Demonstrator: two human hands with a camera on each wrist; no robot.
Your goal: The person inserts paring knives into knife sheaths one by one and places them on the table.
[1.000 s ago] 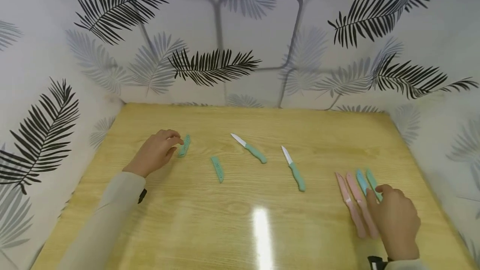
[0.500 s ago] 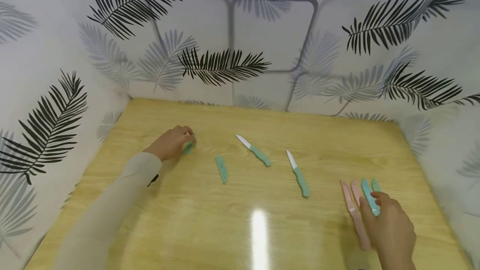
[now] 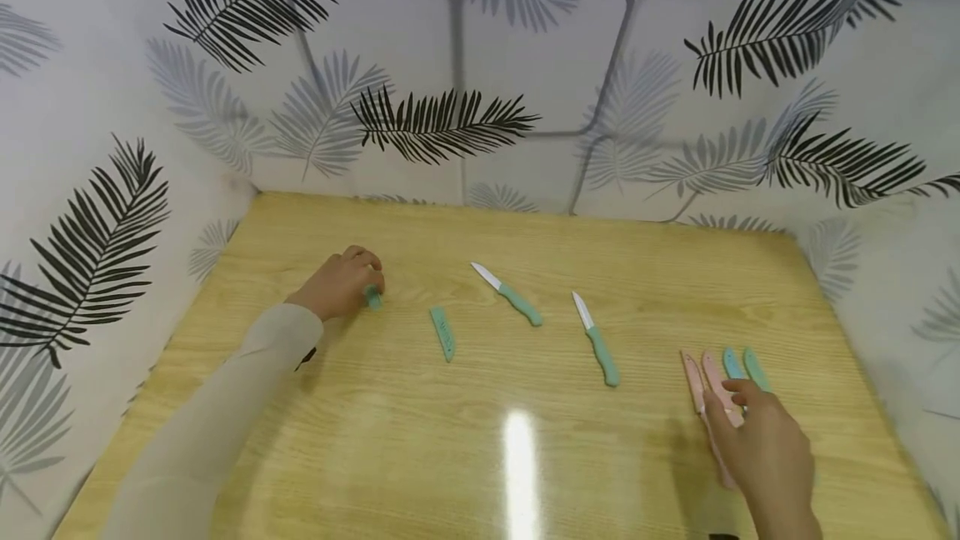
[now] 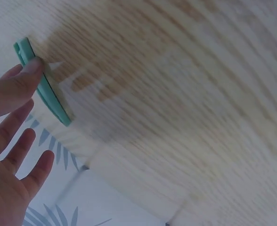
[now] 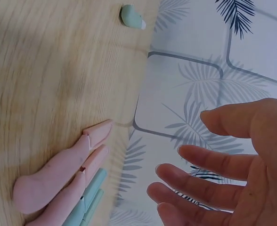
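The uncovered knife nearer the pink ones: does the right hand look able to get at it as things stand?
Probably yes: the right hand looks empty, and only pink knives lying flat seem to come between it and the uncovered knife.

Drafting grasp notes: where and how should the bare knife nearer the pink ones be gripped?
Likely best at mid-handle, pinched across its width, with the right hand coming from above and the near right. The knife lies flat, its thicker handle angled toward the person's near right; the unsheathed blade points away, so this side should keep fingers off it.
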